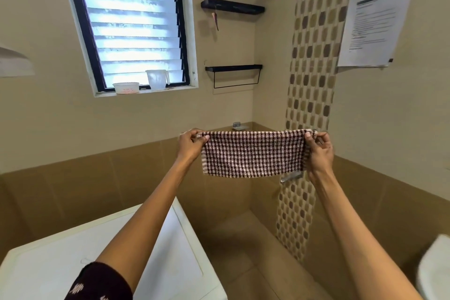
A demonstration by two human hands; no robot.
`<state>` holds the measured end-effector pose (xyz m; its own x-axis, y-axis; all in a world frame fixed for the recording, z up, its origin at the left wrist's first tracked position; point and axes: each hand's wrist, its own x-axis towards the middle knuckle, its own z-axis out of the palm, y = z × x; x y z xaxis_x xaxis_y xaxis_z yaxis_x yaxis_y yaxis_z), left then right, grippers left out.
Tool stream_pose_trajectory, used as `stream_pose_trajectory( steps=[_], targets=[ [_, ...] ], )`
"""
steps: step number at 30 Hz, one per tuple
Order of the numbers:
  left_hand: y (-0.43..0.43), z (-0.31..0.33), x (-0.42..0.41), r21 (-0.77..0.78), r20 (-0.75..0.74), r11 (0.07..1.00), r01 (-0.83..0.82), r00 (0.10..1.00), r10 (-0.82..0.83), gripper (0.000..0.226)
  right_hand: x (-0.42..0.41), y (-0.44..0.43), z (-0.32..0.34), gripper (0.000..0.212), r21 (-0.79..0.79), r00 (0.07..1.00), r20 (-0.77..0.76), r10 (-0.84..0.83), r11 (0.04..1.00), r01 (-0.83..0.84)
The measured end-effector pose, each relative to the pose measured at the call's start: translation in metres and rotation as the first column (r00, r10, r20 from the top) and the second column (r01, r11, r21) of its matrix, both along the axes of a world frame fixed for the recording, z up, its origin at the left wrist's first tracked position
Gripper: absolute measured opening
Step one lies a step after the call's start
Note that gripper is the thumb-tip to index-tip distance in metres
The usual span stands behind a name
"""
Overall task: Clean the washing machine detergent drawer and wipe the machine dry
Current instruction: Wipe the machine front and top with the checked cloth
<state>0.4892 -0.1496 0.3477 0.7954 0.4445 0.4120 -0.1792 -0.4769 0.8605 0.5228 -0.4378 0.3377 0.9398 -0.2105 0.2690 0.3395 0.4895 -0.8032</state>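
Now both arms reach up and out. Left hand pinches one top corner of the cloth, right hand pinches the other, so it hangs stretched flat between them, above and to the right of the washer, clear of its lid.

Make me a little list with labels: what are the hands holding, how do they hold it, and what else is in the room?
held thing: checked cloth, stretched out in the air
left hand: left hand pinches the cloth's top left corner
right hand: right hand pinches the top right corner
below: washing machine, white, under the left arm; the cloth is not touching it
window sill: tub and clear jug
wall: upper shelf, lower shelf, paper notice
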Motion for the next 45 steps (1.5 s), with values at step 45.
stream_pose_trajectory(
  steps=[45],
  targets=[
    [-0.064, 0.063, -0.012, 0.198, -0.15, 0.912, 0.36, 0.93, -0.335, 0.023, -0.04, 0.058, 0.071, 0.046, -0.783, 0.861, -0.078, 0.502, 0.504, -0.365]
  ],
)
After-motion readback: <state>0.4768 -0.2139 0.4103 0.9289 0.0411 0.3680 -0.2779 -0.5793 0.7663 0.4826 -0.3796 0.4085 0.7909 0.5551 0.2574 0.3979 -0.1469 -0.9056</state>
